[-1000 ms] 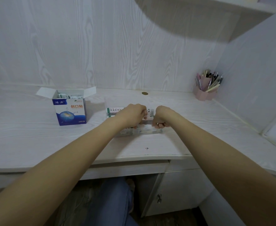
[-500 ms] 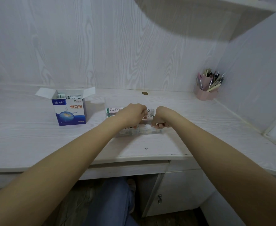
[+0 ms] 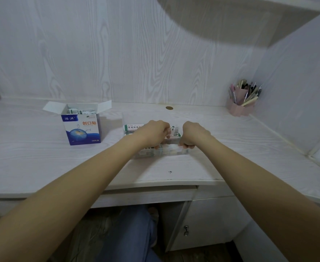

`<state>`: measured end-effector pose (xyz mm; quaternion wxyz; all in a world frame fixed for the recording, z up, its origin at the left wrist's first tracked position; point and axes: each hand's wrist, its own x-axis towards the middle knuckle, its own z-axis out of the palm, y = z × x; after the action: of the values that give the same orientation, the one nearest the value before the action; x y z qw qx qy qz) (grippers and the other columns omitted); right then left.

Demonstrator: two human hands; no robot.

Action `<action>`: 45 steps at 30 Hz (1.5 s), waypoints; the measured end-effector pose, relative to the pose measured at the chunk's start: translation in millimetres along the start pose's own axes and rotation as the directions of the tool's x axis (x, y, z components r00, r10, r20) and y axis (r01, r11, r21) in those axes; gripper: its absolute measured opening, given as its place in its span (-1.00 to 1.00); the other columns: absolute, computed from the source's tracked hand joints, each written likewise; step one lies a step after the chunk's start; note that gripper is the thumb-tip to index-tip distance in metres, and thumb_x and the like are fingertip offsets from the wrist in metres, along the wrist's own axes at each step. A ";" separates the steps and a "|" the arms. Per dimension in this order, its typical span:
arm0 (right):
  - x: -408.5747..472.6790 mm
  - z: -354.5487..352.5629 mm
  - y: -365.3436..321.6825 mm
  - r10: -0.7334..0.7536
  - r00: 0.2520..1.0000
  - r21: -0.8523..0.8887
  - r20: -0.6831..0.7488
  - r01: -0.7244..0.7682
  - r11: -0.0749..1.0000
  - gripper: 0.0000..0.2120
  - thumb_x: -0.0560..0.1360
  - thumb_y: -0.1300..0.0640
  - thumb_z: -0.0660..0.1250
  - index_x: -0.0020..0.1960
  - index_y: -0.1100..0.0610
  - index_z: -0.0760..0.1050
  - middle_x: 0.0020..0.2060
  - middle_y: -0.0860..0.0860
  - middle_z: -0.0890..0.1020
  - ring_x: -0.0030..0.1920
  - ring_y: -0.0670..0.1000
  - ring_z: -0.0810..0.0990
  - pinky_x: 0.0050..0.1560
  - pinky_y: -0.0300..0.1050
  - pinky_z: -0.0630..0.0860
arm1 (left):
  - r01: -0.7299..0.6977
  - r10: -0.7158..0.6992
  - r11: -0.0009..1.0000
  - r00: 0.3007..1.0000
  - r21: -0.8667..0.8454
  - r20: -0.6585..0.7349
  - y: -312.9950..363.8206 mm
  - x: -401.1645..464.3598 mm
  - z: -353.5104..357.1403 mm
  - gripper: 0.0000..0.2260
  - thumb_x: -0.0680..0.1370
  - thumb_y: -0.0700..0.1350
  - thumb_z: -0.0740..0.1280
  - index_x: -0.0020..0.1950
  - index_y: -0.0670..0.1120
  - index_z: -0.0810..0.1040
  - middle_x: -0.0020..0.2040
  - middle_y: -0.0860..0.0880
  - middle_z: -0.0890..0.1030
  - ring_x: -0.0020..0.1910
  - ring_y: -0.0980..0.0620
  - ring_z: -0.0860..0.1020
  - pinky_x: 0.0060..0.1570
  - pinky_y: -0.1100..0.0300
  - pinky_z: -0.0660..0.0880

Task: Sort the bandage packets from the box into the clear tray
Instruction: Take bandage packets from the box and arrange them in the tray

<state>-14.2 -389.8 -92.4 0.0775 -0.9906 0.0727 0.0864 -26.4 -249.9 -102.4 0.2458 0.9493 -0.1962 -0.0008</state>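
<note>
Packets white with green print, Chinese text too small to read, lying in the tray mid-desk. Box blue and white, reads 创口贴 in orange, flaps open, more packets showing inside; it stands well left of the tray. Left hand over the tray, fingers curled down among the packets, what they hold is hidden. Right hand fingers curled at the tray's right end near its front rim; grip on the rim or a packet, cannot tell. Hands close together, not touching. Desk pale wood grain, same panelling on the walls. Pink pen holder in the far right corner. Brass cap at the back edge. Drawer and cupboard below.
</note>
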 end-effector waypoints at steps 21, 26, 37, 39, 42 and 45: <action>30.4 -32.4 17.9 -0.205 0.923 0.714 -0.327 0.383 0.587 -0.96 0.47 0.23 0.40 -0.08 0.15 0.62 -0.31 -0.04 0.62 -0.40 -0.10 0.55 -0.40 -0.43 0.37 | 0.067 -0.140 0.958 0.958 -0.279 -0.251 -13.1 20.6 -36.8 -0.88 0.59 -0.19 0.23 0.09 -0.09 0.52 -0.03 -0.03 0.64 -0.22 0.10 0.57 -0.29 0.34 0.43; 54.5 -14.5 13.9 -0.195 0.953 0.660 -0.231 0.301 0.688 -0.92 0.49 0.22 0.38 -0.19 0.14 0.60 -0.29 -0.01 0.60 -0.37 -0.10 0.52 -0.29 -0.29 0.42 | 0.069 -0.059 0.989 0.995 0.131 -0.084 -22.7 34.5 -33.2 -0.68 0.62 -0.18 0.10 0.35 -0.02 0.44 0.35 -0.03 0.46 0.30 -0.05 0.40 0.27 -0.02 0.35; 70.6 2.0 -4.4 -0.337 0.923 0.229 -0.185 0.374 0.899 -0.93 0.46 0.17 0.39 -0.13 0.13 0.66 -0.19 0.02 0.67 -0.13 0.02 0.62 -0.05 -0.07 0.56 | 0.075 -0.084 0.936 0.996 0.343 0.012 -27.0 44.9 -24.4 -0.54 0.51 -0.34 0.12 0.26 0.07 0.53 0.44 0.00 0.27 0.39 -0.06 0.20 0.27 0.01 0.19; 69.3 1.6 -4.6 -0.345 0.921 0.204 -0.182 0.379 0.903 -0.93 0.45 0.16 0.40 -0.13 0.12 0.67 -0.23 0.00 0.66 -0.14 0.02 0.62 -0.05 -0.06 0.57 | 0.076 -0.092 0.937 0.995 0.340 0.031 -26.4 45.0 -23.1 -0.52 0.49 -0.35 0.12 0.25 0.08 0.54 0.44 0.00 0.27 0.38 -0.06 0.20 0.27 0.02 0.19; 67.7 0.8 -4.7 -0.345 0.923 0.201 -0.169 0.375 0.905 -0.92 0.46 0.16 0.40 -0.12 0.12 0.67 -0.21 0.01 0.67 -0.14 0.02 0.63 -0.03 -0.04 0.58 | 0.071 -0.094 0.941 0.994 0.331 0.052 -25.4 44.8 -22.5 -0.52 0.48 -0.35 0.12 0.23 0.08 0.56 0.44 -0.01 0.28 0.38 -0.07 0.20 0.26 0.01 0.20; 63.6 -2.4 -5.2 -0.339 0.927 0.225 -0.161 0.369 0.902 -0.88 0.49 0.15 0.35 -0.10 0.16 0.66 -0.15 0.03 0.69 -0.12 0.03 0.63 -0.01 -0.03 0.58 | 0.074 -0.088 0.945 0.996 0.319 0.031 -25.4 42.7 -24.3 -0.56 0.52 -0.32 0.13 0.27 0.07 0.53 0.44 -0.01 0.28 0.39 -0.07 0.21 0.28 0.01 0.20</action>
<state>48.9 -393.4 -100.9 0.2124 -0.9727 -0.0939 0.0024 24.8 -234.1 -88.8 0.0851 0.9834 -0.1602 -0.0007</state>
